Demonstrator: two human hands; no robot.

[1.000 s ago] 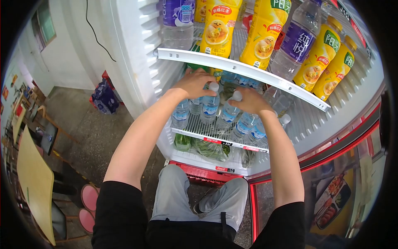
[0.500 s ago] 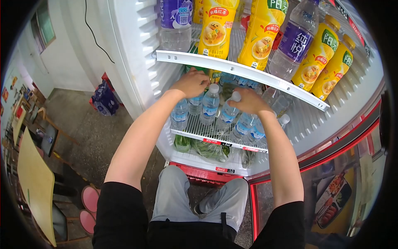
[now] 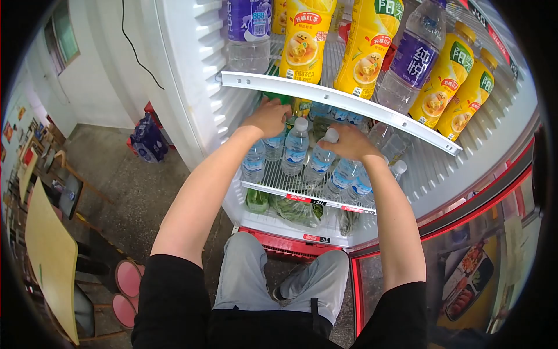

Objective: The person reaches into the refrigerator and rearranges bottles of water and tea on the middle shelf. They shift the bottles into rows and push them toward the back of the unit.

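My left hand [image 3: 269, 119] reaches under the upper shelf, its fingers curled round a green bottle [image 3: 283, 98] that the hand and shelf edge mostly hide. Below that wrist stand clear water bottles with blue labels. One white-capped water bottle [image 3: 295, 152] stands upright between my hands, touched by neither. My right hand [image 3: 350, 143] is closed at the neck of another water bottle [image 3: 319, 161], whose white cap shows beside the thumb; some fingertips are hidden. More water bottles [image 3: 343, 174] stand under my right forearm.
The upper shelf's white front rail [image 3: 331, 98] runs just above my hands. Yellow lemon tea bottles [image 3: 302, 43] and purple-labelled water bottles [image 3: 410, 61] stand on it. Bagged greens [image 3: 295, 210] lie on the fridge bottom. The open red-framed door [image 3: 442, 273] is at the right.
The left hand has turned slightly and more plain green shows above its fingers. The right hand stays almost in place at the bottle neck. The camera view shifts a little.
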